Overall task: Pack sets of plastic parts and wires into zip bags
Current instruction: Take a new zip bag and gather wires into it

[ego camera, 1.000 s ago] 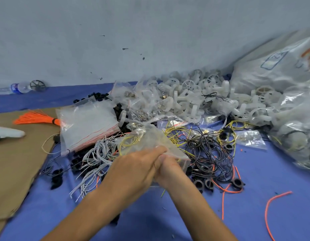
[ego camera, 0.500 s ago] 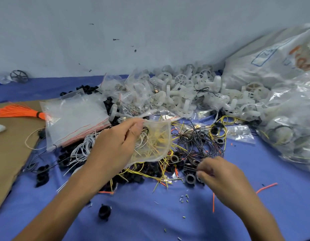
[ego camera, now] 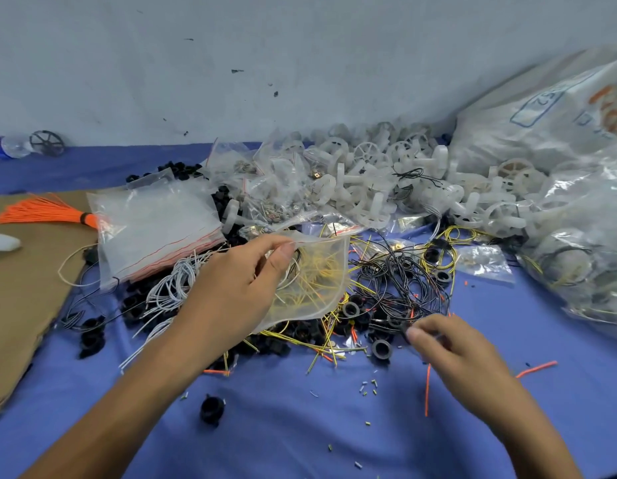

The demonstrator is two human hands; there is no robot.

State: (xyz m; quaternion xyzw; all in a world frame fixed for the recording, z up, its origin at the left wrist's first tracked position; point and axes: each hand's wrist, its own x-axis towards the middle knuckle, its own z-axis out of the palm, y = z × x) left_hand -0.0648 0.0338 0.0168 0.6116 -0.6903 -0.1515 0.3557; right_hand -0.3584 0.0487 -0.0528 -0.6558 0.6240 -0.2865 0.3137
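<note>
While left hand [ego camera: 238,292] pinches the zip bag [ego camera: 329,305] by its top edge, yellow wires [ego camera: 310,271] already inside, right hand [ego camera: 448,347] curls into black wires [ego camera: 397,285] just ahead, grip unclear; set part-filled, plenty loose.

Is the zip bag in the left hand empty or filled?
Not empty: yellow wires show through the clear zip bag, which the left hand pinches at its top edge.

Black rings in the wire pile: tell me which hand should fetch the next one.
Right. The right hand sits beside the black rings, fingers curled toward them; the left hand pinches the zip bag by its top edge, so it is occupied.
</note>
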